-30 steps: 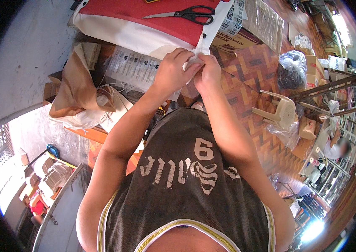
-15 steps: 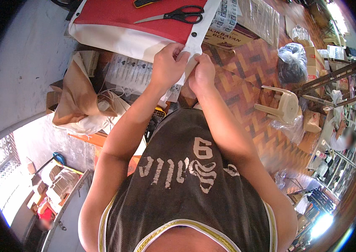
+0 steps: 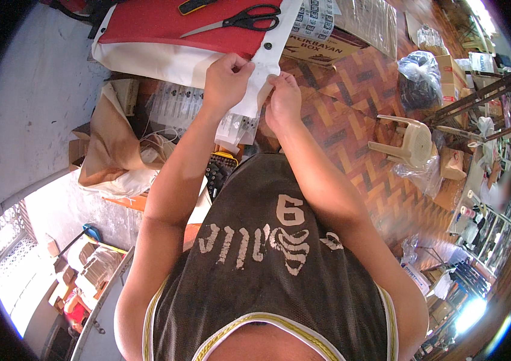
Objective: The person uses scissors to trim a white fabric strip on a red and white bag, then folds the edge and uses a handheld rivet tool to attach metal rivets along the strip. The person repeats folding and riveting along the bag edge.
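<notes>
Pinching white fabric (image 3: 260,74) in curled left hand (image 3: 226,82) | gripping its edge in bent-fingered right hand (image 3: 283,101) | now spread flatter than before

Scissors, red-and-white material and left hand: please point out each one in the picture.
Scissors (image 3: 226,23): head view, near the pivot.
Red-and-white material (image 3: 153,27): head view, on the red area.
Left hand (image 3: 226,83): head view, on the middle of the hand.
</notes>
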Tool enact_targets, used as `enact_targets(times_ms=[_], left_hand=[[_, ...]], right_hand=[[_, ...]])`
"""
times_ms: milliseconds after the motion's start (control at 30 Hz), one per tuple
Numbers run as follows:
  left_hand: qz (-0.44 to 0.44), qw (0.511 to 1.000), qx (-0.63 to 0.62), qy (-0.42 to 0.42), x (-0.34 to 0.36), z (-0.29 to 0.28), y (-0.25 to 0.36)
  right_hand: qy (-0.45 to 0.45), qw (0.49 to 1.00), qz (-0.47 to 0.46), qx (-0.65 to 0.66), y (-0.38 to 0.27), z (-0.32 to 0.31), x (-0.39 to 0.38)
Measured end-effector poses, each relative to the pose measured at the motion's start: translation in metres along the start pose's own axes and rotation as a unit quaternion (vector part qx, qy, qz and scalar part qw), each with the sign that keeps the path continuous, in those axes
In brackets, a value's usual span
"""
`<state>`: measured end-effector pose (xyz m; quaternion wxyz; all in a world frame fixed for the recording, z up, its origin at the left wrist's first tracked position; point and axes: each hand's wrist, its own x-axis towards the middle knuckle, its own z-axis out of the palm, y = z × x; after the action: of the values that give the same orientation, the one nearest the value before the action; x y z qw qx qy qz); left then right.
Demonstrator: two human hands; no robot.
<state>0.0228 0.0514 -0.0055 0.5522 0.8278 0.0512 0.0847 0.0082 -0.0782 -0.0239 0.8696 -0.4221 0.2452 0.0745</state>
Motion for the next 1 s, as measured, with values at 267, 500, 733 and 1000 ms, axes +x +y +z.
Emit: enact_targets(times_ms=[267, 500, 733, 1000], left_hand=[[0.005, 0.999, 0.054, -0.003, 0.002, 0.007, 0.006], [0.054, 0.992, 0.115, 0.014, -0.001, 0.012, 0.005], [0.053, 0.995, 0.087, -0.019, -0.002, 0.004, 0.003], [0.068, 0.994, 0.089, 0.0, -0.002, 0.009, -0.005]], right_hand=[[0.002, 0.999, -0.026, -0.033, 0.0, 0.004, -0.001], [0.0, 0.998, -0.049, -0.04, 0.012, -0.002, 0.009], [0.009, 0.998, -0.047, -0.027, 0.011, 0.004, 0.005], [0.012, 0.997, -0.043, -0.063, 0.013, 0.003, 0.008]])
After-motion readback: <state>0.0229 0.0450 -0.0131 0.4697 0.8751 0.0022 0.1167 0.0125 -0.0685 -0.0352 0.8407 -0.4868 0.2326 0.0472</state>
